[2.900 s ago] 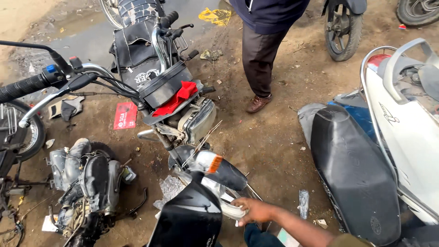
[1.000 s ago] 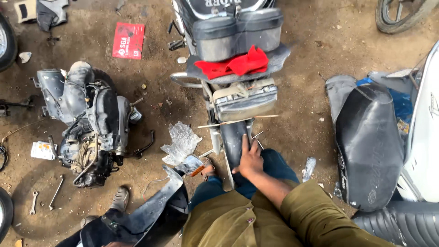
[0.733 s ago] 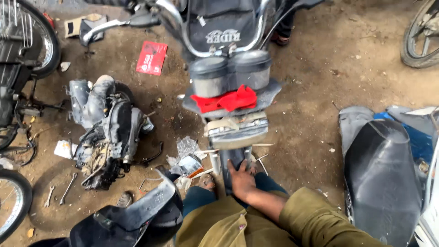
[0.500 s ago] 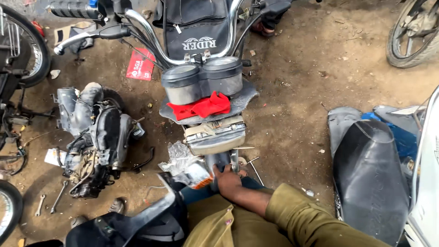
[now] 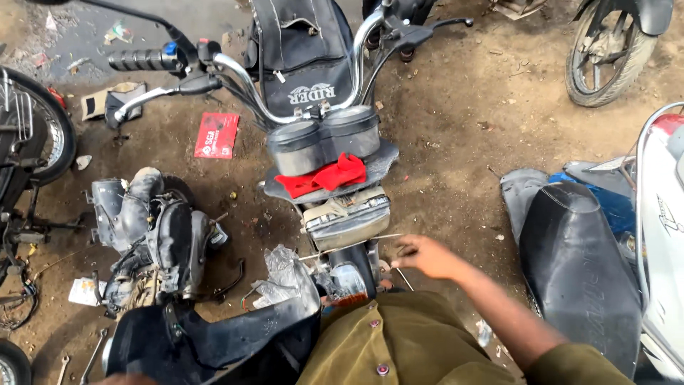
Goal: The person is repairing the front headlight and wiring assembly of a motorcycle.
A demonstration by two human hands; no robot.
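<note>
At frame centre, low: right hand reaches forward beside the front of a motorcycle, just right of its headlight unit. Fingers point left, loosely curled; fingertips lie at or just beside the end of a thin metal rod that runs crosswise below the headlight unit. Contact with the rod cannot be confirmed: hand is motion-blurred. Whether anything is pinched between the fingers, cannot tell.

Left hand: only a sliver shows at the bottom edge; state unreadable.

Surroundings:
- Red cloth draped over the panel beneath the twin gauges, above the headlight unit.
- Front mudguard directly below the rod, close to the wearer's olive shirt.
- Crumpled clear plastic left of the mudguard.
- Detached engine on the dirt, well left.
- Black seat lying right of the forearm, beside a white scooter.
- Red card on the ground beyond the engine.

Rod and headlight unit stand between hand and plastic.
</note>
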